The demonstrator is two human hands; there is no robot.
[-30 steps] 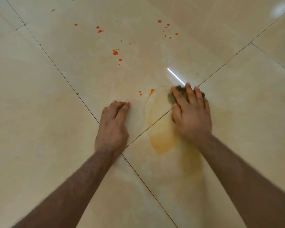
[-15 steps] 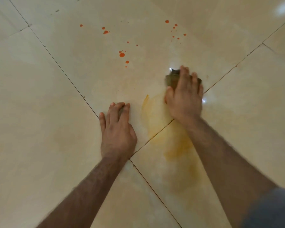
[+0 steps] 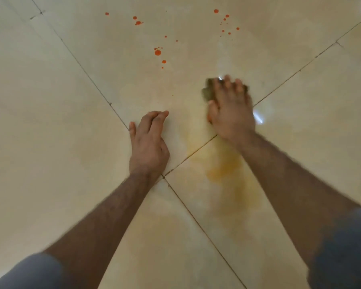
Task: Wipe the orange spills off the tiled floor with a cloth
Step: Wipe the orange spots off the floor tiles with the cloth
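My right hand (image 3: 231, 109) presses a dark olive cloth (image 3: 207, 91) flat against the cream tiled floor (image 3: 61, 142); only the cloth's far edge shows past my fingers. A smeared yellow-orange stain (image 3: 221, 170) lies just behind that hand, across the grout line. My left hand (image 3: 148, 142) rests palm down on the tile with fingers together, holding nothing. Fresh orange drops (image 3: 157, 52) dot the tile farther ahead, with another cluster of drops (image 3: 225, 24) at the upper right.
Dark grout lines (image 3: 196, 222) cross diagonally and meet beside my left wrist. A bright light reflection (image 3: 258, 118) glints on the tile to the right of my right hand. Grey sleeves show at the bottom corners.
My right hand has pushed the cloth forward and away from me over the smear, and the small drops near the stain's far edge are gone. My left hand stays planted.
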